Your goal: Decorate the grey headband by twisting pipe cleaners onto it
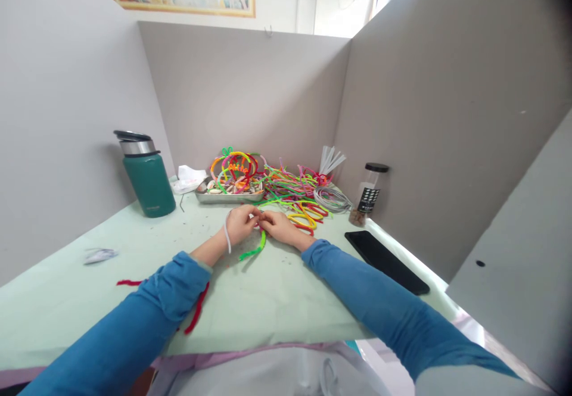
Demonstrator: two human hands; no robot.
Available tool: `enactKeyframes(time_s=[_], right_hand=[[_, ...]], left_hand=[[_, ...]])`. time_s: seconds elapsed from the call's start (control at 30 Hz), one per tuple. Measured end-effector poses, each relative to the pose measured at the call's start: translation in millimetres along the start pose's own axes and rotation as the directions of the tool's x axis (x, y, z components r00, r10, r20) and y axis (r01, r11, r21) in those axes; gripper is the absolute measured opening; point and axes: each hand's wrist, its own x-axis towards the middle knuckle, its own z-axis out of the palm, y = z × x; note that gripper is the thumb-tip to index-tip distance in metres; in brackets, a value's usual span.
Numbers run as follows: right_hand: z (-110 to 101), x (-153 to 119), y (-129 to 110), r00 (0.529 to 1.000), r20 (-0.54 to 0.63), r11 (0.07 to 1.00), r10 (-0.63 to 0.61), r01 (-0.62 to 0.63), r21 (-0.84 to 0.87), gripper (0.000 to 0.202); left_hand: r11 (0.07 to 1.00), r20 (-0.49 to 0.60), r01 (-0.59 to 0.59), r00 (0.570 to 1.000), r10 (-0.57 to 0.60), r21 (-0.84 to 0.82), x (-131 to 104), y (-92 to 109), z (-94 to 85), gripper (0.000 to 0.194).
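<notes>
My left hand [241, 223] and my right hand [277, 225] meet over the middle of the table, fingertips pinched together. Between them they grip a pipe cleaner [263, 242], whose bright green end hangs down and curves left toward the tabletop; a bit of pink shows at the fingertips. A pale pipe cleaner [227, 234] arcs beside my left wrist; its upper end is hidden. Just past my right hand lie bent red and yellow pipe cleaners [307, 216]. Red pipe cleaner pieces [197, 309] lie by my left forearm, partly covered by it.
A metal tray [230, 198] with colourful looped pipe cleaners stands at the back, beside a heap of loose ones [290, 184]. A green bottle [149, 181] stands left. At right are a clear jar [369, 193] and a black phone [386, 262]. Grey partitions [245, 86] enclose the table.
</notes>
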Motion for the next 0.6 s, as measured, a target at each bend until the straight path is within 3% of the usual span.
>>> enactKeyframes(time_s=[0.13, 0.37, 0.6], right_hand=[[0, 0, -1, 1.000, 0.002, 1.000, -0.013, 0.013, -0.004, 0.014], [-3, -3, -13, 0.999, 0.021, 0.999, 0.045, -0.044, -0.018, 0.014], [-2, -3, -11, 1.000, 0.017, 1.000, 0.022, -0.022, -0.005, 0.015]], left_hand=[[0.995, 0.001, 0.022, 1.000, -0.022, 0.094, 0, 0, -1.7, 0.020], [0.982, 0.130, 0.053, 0.988, -0.077, 0.183, 0, -3, -1.9, 0.020], [0.971, 0.152, 0.055, 0.984, -0.093, 0.234, 1, -8, 1.4, 0.020]])
